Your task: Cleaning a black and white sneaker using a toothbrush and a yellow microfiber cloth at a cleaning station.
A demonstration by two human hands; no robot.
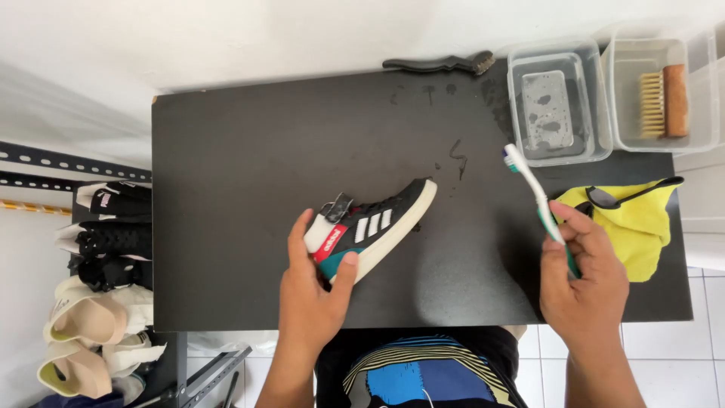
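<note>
A black sneaker with white stripes, a cream sole and a red and teal heel lies on its side on the black table. My left hand grips its heel end, thumb on the sole side. My right hand holds a white and green toothbrush by the handle, bristle head pointing up and away, to the right of the shoe and apart from it.
A clear tub of water and a second tub with a wooden brush stand at the back right. A black wire brush lies behind. A yellow cloth carries a black spoon-like tool. Several shoes sit on a rack at the left.
</note>
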